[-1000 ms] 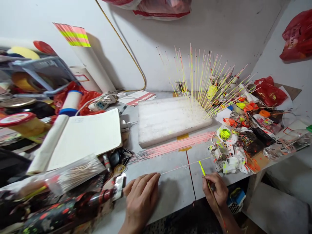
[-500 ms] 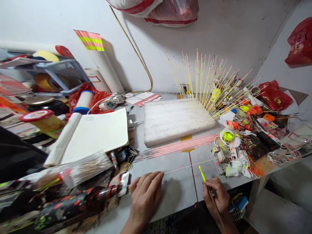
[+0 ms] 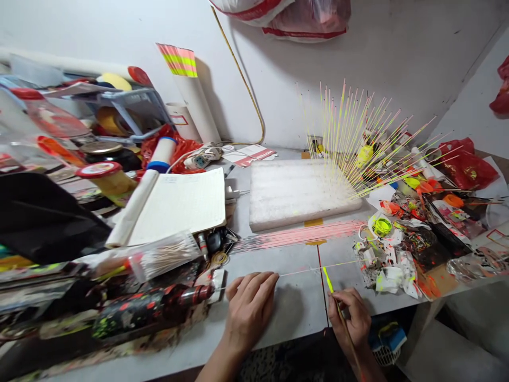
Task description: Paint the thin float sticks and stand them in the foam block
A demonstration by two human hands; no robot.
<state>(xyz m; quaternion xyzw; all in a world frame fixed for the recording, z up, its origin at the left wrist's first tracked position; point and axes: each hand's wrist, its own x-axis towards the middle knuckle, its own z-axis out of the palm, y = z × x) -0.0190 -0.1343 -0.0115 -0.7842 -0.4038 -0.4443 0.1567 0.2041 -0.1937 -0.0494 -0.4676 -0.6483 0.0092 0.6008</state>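
Observation:
My left hand [image 3: 251,301] is closed on a thin stick [image 3: 296,272], its fingers bent over it just above the table. The pale stick reaches out to the right, turning yellow toward its far end. My right hand [image 3: 350,313] pinches the slim wooden handle of a paintbrush [image 3: 329,281], whose bristles are coated in bright yellow paint. The brush tip meets the stick, or lies very close to it, above a dark line on the table. Behind my hands, a bundle of pink sticks [image 3: 298,233] lies along the front of a white foam block [image 3: 294,193].
Many pink-and-yellow sticks [image 3: 338,132] stand fanned out in the foam. Paint-stained scraps [image 3: 387,273] and an open yellow paint pot [image 3: 382,227] crowd the right. At left are a notebook [image 3: 183,199], a bag of cotton swabs [image 3: 167,254] and a paint-spotted bottle-shaped object [image 3: 139,310].
The camera view has turned left, so the scene sits farther right. Relative to the stick, the brush tip has come up and closer. Both hands keep their holds.

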